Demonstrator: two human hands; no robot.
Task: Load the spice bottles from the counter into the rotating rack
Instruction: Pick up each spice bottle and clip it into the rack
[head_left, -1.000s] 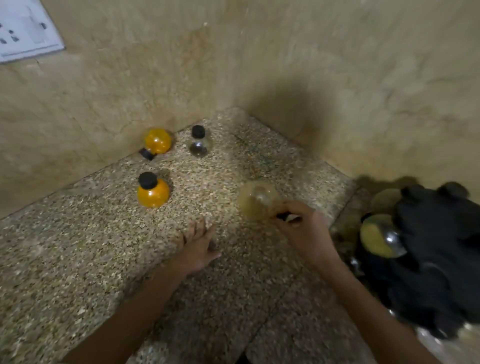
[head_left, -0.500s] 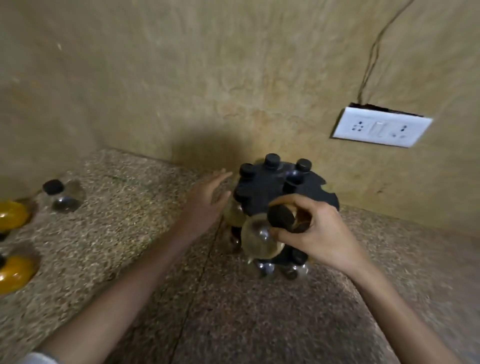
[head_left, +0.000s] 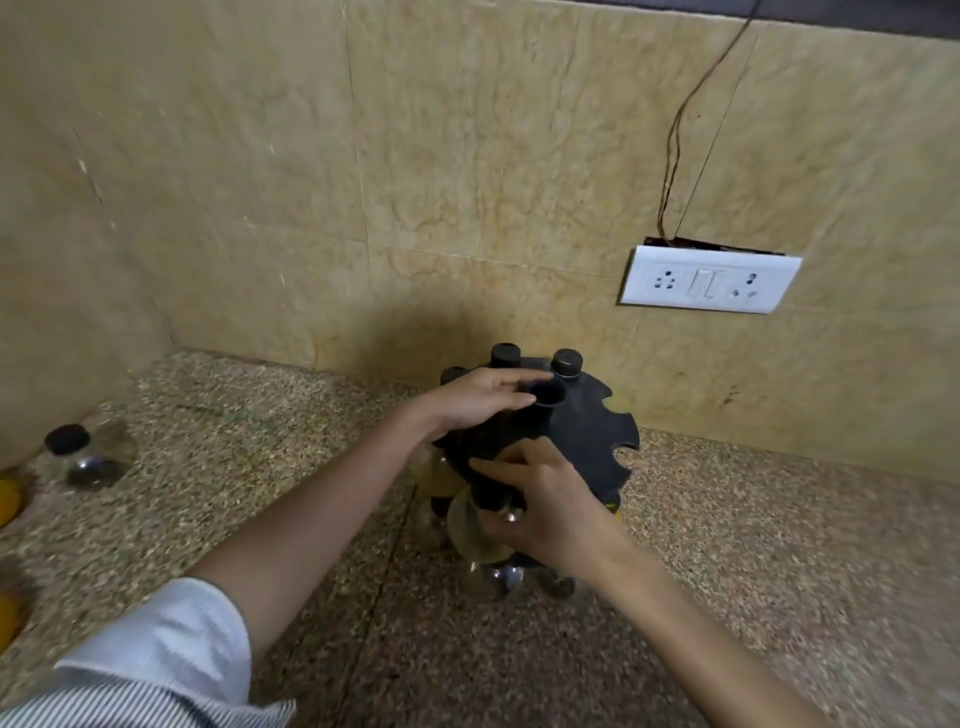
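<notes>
**Head view: bottle arrives at the rack**

Head view shows the person now standing over the rotating rack (head_left: 566, 431), where a second ago the camera looked at the far corner of the worktop (head_left: 727, 545) and the right hand (head_left: 545, 512) was lifting a pale, clear bottle (head_left: 470, 530) off it. That bottle has travelled across and now hangs at the near rim of the rack's black top disc, its neck seemingly at a notch. The right hand's fingers are curled around its cap and neck, pinching it from above. The left hand (head_left: 480, 402), which lay flat on the worktop earlier, has come up onto the disc, fingers extended and pressing down beside the centre post, apparently steadying the rack against turning.

My reading is that the bottle is about to be seated, though whether its neck is fully in the slot is hidden by the hand.

On the rack, several black caps (head_left: 566, 362) stand up along the far rim, so those notches are filled. The notches on the right side of the disc are vacant. Lower jars show dimly beneath the disc; their contents cannot be made out.

Left on the worktop are a clear, black-capped bottle (head_left: 88, 457) and, at the frame's left edge, orange bottles (head_left: 8, 501), still waiting to be loaded.
</notes>
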